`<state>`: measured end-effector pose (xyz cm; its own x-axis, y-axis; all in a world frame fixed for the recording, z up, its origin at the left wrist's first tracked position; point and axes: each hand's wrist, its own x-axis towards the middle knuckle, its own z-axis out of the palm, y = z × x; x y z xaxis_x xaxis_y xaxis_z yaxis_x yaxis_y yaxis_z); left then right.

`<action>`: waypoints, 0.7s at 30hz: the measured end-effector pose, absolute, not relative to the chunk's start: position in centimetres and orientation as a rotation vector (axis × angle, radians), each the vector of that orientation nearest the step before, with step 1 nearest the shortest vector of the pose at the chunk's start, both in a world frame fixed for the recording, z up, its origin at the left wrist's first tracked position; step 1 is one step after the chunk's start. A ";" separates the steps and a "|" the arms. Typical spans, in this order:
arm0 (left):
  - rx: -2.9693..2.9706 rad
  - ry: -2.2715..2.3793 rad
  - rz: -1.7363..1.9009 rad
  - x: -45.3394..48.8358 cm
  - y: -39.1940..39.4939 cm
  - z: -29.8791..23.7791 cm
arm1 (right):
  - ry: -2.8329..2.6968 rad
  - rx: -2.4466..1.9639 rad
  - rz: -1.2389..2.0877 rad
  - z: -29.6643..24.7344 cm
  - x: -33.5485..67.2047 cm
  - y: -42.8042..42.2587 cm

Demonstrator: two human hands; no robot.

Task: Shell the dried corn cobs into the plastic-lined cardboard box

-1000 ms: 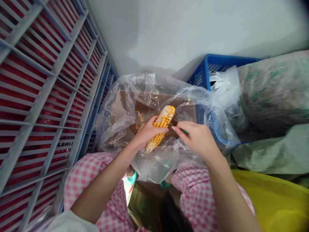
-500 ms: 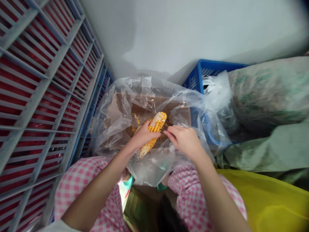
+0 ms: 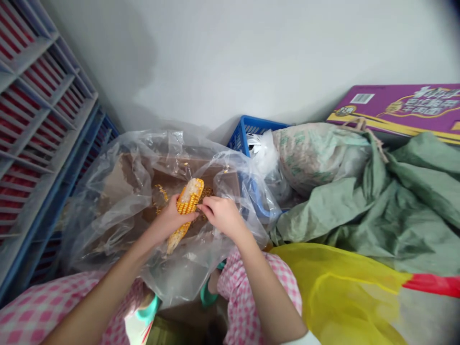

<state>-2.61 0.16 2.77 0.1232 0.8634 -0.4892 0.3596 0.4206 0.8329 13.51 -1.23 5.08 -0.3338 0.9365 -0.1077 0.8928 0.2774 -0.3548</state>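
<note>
My left hand [image 3: 170,220] is wrapped round an ear of corn [image 3: 190,200], which tilts with its upper end away to the right. Bare pale cob shows along its upper side and lower end, and rows of yellow kernels remain in the middle. At the ear's right side, my right hand [image 3: 223,215] is closed, thumb and index finger pinching a thin dark pointed tool whose tip is against or very near the kernels. Most of that tool is hidden by the fingers. Beneath both hands lies a cardboard box [image 3: 230,183] lined with a clear plastic bag [image 3: 172,282], with loose kernels [image 3: 161,191] inside.
Slatted crates [image 3: 46,115] stand along the left. To the right are a blue basket [image 3: 241,136] with a filled sack [image 3: 312,153], a green tarp-like cloth [image 3: 388,206], a yellow bag [image 3: 334,282] and a purple carton [image 3: 402,108]. A white wall [image 3: 230,57] rises behind.
The view has swung to the right, bringing the purple carton and more of the green cloth into sight. Both hands keep their hold at the ear of corn.
</note>
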 end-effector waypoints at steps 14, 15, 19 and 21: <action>1.007 1.396 0.631 -2.3 -0.8 2.9 | -1.738 -1.540 1.162 4.1 14.3 -1.3; 0.947 1.384 0.643 -2.2 -0.8 2.8 | -1.692 -1.523 1.166 4.0 14.0 -1.3; 0.709 1.299 0.667 -2.0 -0.4 3.0 | -1.592 -1.533 1.146 3.7 12.7 -1.1; 0.672 1.268 0.667 -2.0 -0.2 3.1 | -1.571 -1.558 1.136 3.7 12.5 -0.9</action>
<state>-2.02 -0.18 3.06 0.1704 0.7659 -0.6200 -0.0769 0.6376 0.7665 12.47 -0.92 3.68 -0.0900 0.9876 -0.1286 0.4315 -0.0777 -0.8988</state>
